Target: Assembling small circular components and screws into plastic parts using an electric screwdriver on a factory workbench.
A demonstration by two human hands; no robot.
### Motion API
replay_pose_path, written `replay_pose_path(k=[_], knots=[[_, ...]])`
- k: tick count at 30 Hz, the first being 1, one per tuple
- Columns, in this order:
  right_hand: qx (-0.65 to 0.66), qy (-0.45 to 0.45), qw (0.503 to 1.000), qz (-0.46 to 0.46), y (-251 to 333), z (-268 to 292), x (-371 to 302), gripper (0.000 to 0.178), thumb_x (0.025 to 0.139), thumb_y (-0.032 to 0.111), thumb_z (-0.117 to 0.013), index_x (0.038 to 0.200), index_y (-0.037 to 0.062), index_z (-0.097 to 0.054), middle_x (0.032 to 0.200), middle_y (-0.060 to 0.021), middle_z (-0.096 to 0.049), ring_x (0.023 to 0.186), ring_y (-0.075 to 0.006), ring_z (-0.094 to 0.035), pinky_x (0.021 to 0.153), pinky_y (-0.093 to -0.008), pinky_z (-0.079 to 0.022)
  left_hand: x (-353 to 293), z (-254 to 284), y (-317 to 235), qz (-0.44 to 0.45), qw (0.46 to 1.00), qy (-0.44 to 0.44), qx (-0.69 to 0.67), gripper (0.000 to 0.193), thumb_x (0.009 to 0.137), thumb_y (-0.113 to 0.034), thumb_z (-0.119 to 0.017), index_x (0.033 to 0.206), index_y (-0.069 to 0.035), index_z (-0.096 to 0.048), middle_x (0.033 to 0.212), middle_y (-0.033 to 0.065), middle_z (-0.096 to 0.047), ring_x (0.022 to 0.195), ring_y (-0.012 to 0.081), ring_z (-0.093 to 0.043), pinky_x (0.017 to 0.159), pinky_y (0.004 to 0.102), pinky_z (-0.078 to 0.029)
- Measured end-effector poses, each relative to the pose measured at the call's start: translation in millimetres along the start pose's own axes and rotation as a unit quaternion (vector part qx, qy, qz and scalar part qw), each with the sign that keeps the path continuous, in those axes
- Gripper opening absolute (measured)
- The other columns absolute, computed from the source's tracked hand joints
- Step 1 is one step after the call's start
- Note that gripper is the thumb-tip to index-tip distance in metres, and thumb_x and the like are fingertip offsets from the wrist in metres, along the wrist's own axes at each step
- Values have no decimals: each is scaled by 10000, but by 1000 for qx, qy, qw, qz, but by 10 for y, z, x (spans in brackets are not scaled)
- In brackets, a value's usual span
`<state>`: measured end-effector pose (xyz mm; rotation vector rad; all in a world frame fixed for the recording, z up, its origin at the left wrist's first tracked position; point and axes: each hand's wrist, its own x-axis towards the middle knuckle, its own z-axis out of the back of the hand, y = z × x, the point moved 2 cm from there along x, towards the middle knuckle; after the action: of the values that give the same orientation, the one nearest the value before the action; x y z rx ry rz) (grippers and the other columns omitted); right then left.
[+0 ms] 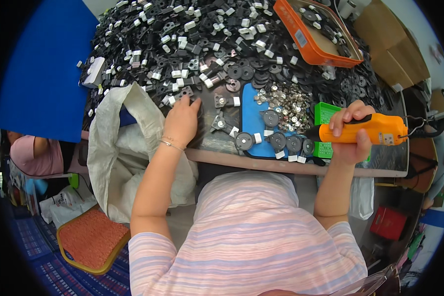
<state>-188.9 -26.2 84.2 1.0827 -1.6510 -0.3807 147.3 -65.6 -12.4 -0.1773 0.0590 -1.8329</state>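
My left hand (181, 122) reaches to the near edge of the heap, its fingertips closed on a small black part with a white end (186, 92). My right hand (351, 154) is wrapped round an orange electric screwdriver (382, 132), whose dark tip points left over the nearest parts. Between my hands lies a blue mat (250, 123). On it are a pile of small shiny metal pieces (292, 106) and several round black parts with white tabs (294, 143). Two similar black parts (222, 123) lie between the mat and my left hand.
A large heap of black-and-white parts (153, 44) covers the far table. An orange tray (325, 54) and cardboard box (394, 47) stand far right. A green basket (325, 113) sits beside the mat. A white woven sack (113, 148) hangs at the left. Another person's arm (32, 154) shows far left.
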Motion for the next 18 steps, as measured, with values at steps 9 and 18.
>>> replay_pose_path(k=[9, 18], knots=[[-166, -211, 960, 81, 209, 616, -43, 168, 791, -70, -574, 941, -12, -526, 792, -110, -584, 581, -164, -570, 552, -271, -485, -238, 136, 176, -17, 995, -91, -36, 401, 667, 35, -560, 1060, -42, -549, 1042, 178, -499, 941, 382, -520, 764, 436, -468], [-176, -247, 950, 79, -4, 768, -123, 205, 772, -84, -597, 940, -1, -514, 769, -84, -565, 557, -144, -564, 541, -265, -484, -360, 48, 222, 72, 980, -43, -179, 285, 665, 21, -589, 946, -5, -548, 1053, 143, -540, 824, 307, -576, 689, 337, -477]])
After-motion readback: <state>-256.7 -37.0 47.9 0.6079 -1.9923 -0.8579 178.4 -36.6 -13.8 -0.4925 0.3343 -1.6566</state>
